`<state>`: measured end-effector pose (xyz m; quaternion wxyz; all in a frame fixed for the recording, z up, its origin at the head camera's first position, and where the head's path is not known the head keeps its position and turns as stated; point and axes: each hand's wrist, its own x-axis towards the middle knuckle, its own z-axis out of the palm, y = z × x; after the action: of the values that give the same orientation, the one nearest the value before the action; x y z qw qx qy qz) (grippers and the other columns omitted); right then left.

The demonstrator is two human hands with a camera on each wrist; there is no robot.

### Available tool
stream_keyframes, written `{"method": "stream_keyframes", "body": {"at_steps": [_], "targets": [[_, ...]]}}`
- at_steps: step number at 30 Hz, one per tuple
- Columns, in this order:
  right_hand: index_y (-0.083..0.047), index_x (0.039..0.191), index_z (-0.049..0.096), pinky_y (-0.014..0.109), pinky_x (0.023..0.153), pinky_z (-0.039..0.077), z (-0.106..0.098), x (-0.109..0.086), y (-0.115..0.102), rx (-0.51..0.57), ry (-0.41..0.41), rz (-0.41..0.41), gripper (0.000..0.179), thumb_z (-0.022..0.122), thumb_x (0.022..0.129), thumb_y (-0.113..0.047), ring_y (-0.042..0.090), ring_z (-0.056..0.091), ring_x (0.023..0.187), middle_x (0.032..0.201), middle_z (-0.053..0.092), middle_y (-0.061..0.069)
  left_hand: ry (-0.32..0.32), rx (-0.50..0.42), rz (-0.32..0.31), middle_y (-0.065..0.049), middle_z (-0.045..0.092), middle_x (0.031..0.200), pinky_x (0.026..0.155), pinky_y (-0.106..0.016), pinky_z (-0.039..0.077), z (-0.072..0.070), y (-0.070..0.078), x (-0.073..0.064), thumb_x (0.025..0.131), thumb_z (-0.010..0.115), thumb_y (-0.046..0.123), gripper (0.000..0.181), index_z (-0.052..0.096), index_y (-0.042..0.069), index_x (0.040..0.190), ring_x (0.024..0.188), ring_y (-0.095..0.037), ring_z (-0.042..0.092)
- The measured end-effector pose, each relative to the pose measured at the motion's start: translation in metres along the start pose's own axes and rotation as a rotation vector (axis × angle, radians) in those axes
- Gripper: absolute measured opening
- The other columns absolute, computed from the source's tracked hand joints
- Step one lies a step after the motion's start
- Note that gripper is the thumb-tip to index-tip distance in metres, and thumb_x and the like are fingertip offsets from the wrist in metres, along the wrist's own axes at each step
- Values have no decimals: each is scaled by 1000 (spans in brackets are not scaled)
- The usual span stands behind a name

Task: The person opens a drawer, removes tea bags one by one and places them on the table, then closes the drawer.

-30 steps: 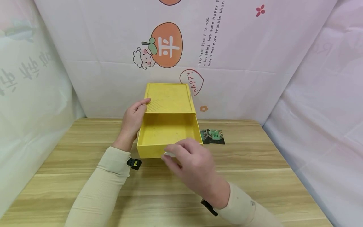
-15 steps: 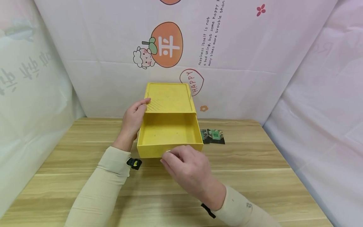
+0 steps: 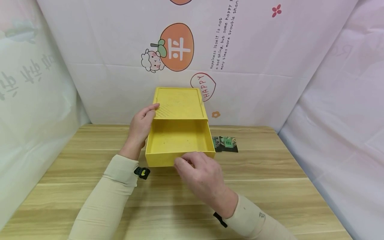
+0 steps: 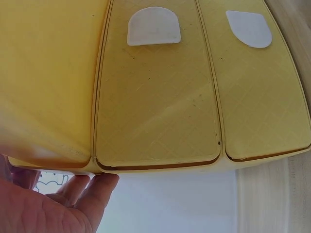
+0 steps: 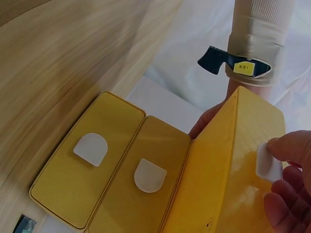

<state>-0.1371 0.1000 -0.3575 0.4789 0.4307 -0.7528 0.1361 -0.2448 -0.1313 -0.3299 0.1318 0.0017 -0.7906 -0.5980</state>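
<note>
A small yellow drawer cabinet (image 3: 180, 102) stands against the backdrop, its top drawer (image 3: 160, 160) pulled far out and bare inside. My left hand (image 3: 141, 126) grips the cabinet's left side, with a fingertip over the top edge; in the left wrist view its fingertips show right at the front edge. At the drawer's front, my right hand (image 3: 204, 176) pinches the white drawer handle (image 5: 265, 165), which the hand hides in the head view. Below are a middle drawer (image 4: 155, 107) and a bottom drawer (image 4: 262, 87), both pushed in, each with a white handle.
Dark printed cards (image 3: 229, 144) with green pictures lie on the wooden table (image 3: 270, 186), just right of the cabinet. A white printed cloth (image 3: 249, 96) hangs close behind it, and more cloth encloses the left and right sides.
My right hand has shifted slightly and closed over the white handle, which showed between its fingers earlier. The drawer and my left hand have stayed in place.
</note>
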Motion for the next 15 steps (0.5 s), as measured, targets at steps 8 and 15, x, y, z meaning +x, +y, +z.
{"method": "stream_keyframes", "body": {"at_steps": [8,15], "targets": [[-14,95,74,25,58,57,2,-2,2,-18,-9,28,5,77,91,-13,15,65,73,91,68,3,-6,-21,-5,7,54,156,108,-40,35,-1,-1,1,108,43,35,45,63,24,147,149,-16,41],[-14,96,75,26,60,58,3,-2,3,-21,-51,60,9,81,90,-15,16,64,74,91,67,3,-24,-71,-20,5,53,157,122,-43,32,-3,-1,0,108,48,35,43,63,23,146,151,-17,39]]}}
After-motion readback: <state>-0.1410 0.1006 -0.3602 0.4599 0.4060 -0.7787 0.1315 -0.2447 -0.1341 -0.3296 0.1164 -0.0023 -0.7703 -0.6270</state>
